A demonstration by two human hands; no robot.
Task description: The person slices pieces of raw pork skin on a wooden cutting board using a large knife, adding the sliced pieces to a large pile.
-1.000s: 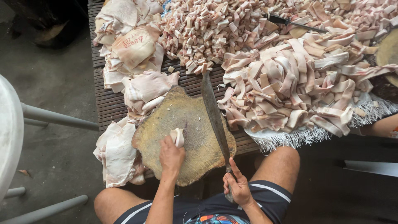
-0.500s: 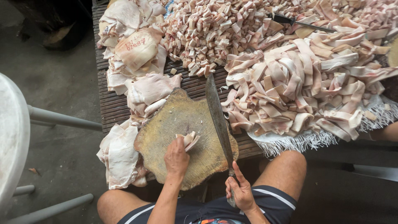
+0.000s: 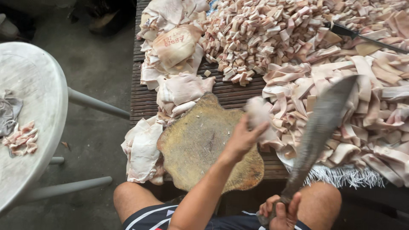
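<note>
no bowl or tub shows here; the slatted wooden table (image 3: 145, 100) carries everything loose: a heap of small diced pork skin pieces (image 3: 255, 38) along its far edge, a broad mound of long skin strips (image 3: 366, 106) across its right side, and whole uncut slabs (image 3: 174, 51) stacked down its left edge. a worn, rounded wooden chopping block (image 3: 200, 145) sits at the near edge, its top bare. half a second ago the left hand pressed a cut piece flat on the block and the cleaver stood edge-down beside it; now the left hand (image 3: 240, 138) has lifted off toward the block's right rim, fingers closed around a blurred pale lump of cut skin (image 3: 257, 113) held above the strip mound. the right hand (image 3: 281, 211), low at the near edge by the knee, is clenched tight on the handle of the big cleaver (image 3: 324, 123), whose dark blade has swung up and tilts out to the right over the strips, smeared by motion. a second knife (image 3: 362, 36) lies at the far right corner. a white plastic table (image 3: 38, 127) to the left carries a few meat scraps (image 3: 23, 138) and a grey rag (image 3: 8, 113).
</note>
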